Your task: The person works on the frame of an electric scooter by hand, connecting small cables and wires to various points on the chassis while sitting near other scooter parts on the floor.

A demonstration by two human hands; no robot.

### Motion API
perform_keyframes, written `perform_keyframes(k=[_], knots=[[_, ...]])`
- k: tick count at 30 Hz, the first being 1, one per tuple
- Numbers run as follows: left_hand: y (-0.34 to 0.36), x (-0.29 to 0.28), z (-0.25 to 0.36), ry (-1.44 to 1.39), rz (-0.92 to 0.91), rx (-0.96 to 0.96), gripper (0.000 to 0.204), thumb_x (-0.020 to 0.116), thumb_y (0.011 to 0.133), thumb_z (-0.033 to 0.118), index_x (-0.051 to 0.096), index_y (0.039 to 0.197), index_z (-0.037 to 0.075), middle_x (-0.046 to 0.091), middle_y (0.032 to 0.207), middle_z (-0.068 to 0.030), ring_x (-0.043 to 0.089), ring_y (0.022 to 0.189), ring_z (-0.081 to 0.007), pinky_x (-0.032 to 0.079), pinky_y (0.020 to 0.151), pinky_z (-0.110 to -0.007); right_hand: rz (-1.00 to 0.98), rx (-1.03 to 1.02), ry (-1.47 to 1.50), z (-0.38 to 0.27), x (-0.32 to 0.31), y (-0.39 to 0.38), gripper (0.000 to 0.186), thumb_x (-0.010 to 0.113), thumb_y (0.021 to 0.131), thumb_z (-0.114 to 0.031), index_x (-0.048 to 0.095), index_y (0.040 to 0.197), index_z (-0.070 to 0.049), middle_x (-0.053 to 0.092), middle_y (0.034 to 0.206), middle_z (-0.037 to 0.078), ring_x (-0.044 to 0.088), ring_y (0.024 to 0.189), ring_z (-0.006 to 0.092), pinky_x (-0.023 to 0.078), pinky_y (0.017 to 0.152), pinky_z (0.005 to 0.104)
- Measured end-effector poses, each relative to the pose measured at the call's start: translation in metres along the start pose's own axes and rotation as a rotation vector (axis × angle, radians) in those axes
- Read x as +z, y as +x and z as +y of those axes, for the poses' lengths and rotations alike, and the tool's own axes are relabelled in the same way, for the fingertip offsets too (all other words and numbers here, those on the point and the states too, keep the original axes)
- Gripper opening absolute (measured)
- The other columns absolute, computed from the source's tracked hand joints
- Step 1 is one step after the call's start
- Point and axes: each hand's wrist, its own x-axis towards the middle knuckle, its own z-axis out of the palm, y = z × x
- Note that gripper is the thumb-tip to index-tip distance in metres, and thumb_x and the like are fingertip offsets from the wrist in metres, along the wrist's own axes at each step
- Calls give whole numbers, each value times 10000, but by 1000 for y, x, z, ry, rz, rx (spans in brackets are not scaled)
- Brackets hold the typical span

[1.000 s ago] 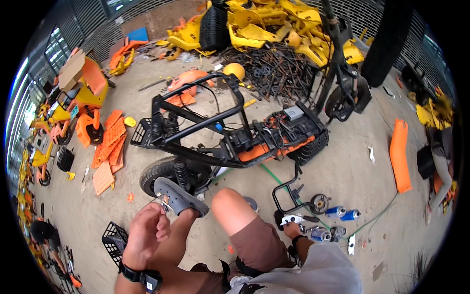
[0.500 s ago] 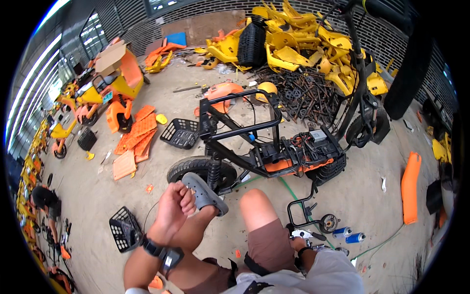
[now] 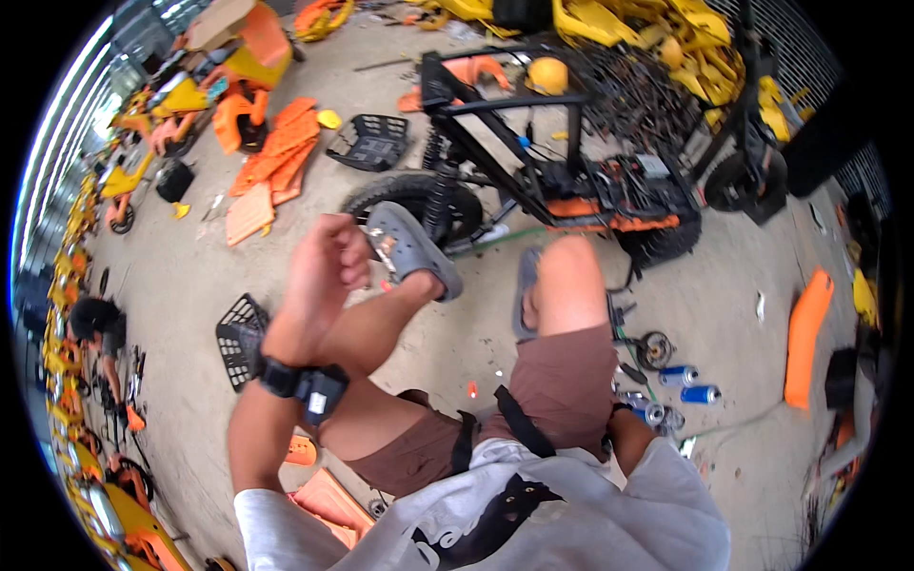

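My left hand [image 3: 326, 265] is raised in front of my left leg, its fingers curled into a fist and nothing visible in it. A dark band with a small box sits on that wrist. My right forearm [image 3: 630, 438] reaches down beside my right thigh, and the hand itself is hidden there. Nearest to it are blue spray cans [image 3: 700, 394] and a small round wheel-like part [image 3: 654, 350] on the floor. Ahead of me stands a stripped black scooter frame [image 3: 495, 133] with its rear wheel [image 3: 419, 205], near my grey clog [image 3: 405, 238].
Black baskets [image 3: 369, 143] and orange panels [image 3: 276, 157] lie on the floor to the left. Yellow body parts [image 3: 657, 29] and dark metal pieces [image 3: 633, 95] are heaped at the back. An orange curved panel [image 3: 807, 338] lies right. Another person [image 3: 100, 333] bends down at far left.
The view has tipped downward, so the scooter frame sits higher and more of my shirt shows. My left hand stays curled; my right hand has gone out of sight behind my thigh.
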Motion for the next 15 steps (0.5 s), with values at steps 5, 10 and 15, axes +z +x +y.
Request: perform_keyframes(k=[5,10,15], knots=[[-1,-30,-4,-176,70,16,311,442,1008,236,380,714,158,290,612,53,253,490,-59,224,419,-216,-101,15,40,19,43,-29,370,520,890,-330,666,892,10,682,897,233,661,793,398,534,700,461],[11,-100,10,-342,0,-69,348,392,1024,187,336,685,131,248,603,30,217,495,-83,199,419,-257,-217,357,534,-4,48,-36,357,500,884,-284,666,813,24,686,736,143,634,538,243,496,465,377],[22,-82,2,-244,198,-187,267,405,1021,196,470,795,69,297,619,15,233,490,-81,218,417,-240,98,404,481,48,73,-56,334,489,890,-298,663,951,-19,682,808,174,666,769,334,520,744,412]])
